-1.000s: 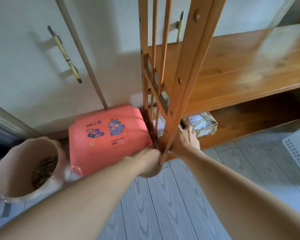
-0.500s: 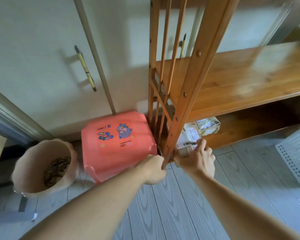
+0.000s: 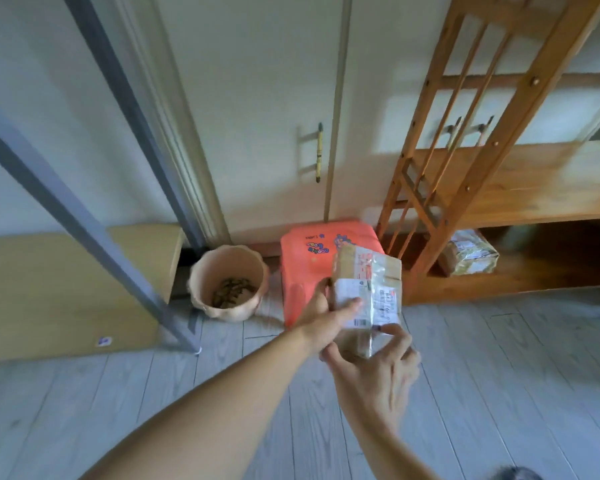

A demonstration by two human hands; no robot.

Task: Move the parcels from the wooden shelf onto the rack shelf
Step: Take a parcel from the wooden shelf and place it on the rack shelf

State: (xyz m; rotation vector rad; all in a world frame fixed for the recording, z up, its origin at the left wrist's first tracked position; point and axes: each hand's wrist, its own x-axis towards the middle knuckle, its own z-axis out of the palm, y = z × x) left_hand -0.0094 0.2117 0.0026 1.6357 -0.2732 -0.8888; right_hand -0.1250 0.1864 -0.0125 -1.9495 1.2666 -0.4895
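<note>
I have a taped cardboard parcel (image 3: 368, 292) up in the air between both my hands, out in front of the wooden shelf (image 3: 520, 202) and clear of it. My left hand (image 3: 321, 317) grips the parcel's left side, thumb across the white shipping label on its face and the other fingers wrapped behind the edge. My right hand (image 3: 371, 368) clasps it from below, fingertips pressed on the bottom edge near the barcode. The parcel stands roughly upright, label toward me, and it overlaps the orange plastic stool (image 3: 305, 271) that sits on the floor against the white cabinet doors (image 3: 264, 116). A second parcel (image 3: 470, 252), brown and wrapped in glossy tape, lies on the lowest board of the wooden shelf, just behind the shelf's slanted side frame. To the left of the stool stands a beige pot (image 3: 227, 282) with something dark and crumbly at its bottom; the frame is too soft for me to say what it is. Farther left, grey metal posts (image 3: 84, 216) rise at an angle from the grey plank floor (image 3: 118, 393), and a pale wooden board (image 3: 63, 289) sits low behind them.
</note>
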